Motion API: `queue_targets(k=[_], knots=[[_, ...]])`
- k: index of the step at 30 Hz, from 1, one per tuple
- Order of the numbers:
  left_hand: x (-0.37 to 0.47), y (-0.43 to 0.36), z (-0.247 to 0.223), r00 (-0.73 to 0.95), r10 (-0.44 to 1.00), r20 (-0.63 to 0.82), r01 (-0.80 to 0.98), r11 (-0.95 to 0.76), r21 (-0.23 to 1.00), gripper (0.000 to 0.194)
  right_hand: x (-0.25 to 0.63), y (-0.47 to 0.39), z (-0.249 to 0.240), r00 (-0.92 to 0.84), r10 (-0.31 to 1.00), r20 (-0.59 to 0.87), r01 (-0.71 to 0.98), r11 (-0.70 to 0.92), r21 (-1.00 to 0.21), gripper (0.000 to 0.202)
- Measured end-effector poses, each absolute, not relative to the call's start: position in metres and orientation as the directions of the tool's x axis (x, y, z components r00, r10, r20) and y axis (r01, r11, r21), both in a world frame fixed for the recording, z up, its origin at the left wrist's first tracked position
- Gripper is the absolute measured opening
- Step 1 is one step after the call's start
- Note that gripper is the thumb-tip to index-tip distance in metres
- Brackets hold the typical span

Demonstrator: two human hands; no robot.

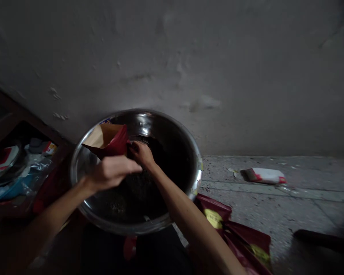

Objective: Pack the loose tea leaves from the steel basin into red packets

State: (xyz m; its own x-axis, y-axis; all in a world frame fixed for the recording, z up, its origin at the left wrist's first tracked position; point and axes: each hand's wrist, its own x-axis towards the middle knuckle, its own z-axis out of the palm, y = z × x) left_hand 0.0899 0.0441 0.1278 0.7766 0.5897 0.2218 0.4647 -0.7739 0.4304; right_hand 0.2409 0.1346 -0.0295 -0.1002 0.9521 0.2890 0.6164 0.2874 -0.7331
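A wide steel basin [196,164] holds a dark, loose-looking mass [140,191], too dim to make out. Inside the basin's left part stands a dark red paper bag [117,143], its mouth gaping to show a tan lining. My right hand [143,153] has its fingers curled closed at the bag's right edge and seems to grip it. In front of the bag, over the dark mass, is my left hand [116,172], smeared by motion. Its fingers point right, and whether they hold anything cannot be made out.
More dark red bags with yellow labels [213,218] lie right of the basin. A white and red packet [265,175] rests on the floor near the grey wall [246,76]. At left, a dark box [60,145] contains plastic items. A dark handle-like object [318,238] is at lower right.
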Motion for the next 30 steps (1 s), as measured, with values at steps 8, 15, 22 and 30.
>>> queue_targets(k=[8,15,22,30], knots=[[0.039,0.004,-0.007,0.271,0.699,-0.662,0.962,-0.183,0.201,0.088,0.239,0.133,-0.028,-0.093,0.954,0.287,0.607,0.282,-0.743,0.016],[0.104,-0.008,-0.043,-0.045,0.579,-0.814,0.992,0.125,0.034,0.130,0.240,0.132,-0.028,-0.086,0.955,0.285,0.612,0.276,-0.741,0.017],[0.134,-0.008,-0.052,-0.061,0.625,-0.778,0.961,0.248,0.124,0.119,0.240,0.133,-0.028,-0.081,0.954,0.288,0.614,0.276,-0.739,0.015],[0.133,-0.017,-0.051,0.024,0.721,-0.692,0.962,0.171,0.211,0.092,0.240,0.131,-0.028,-0.088,0.953,0.290,0.620,0.280,-0.733,0.019]])
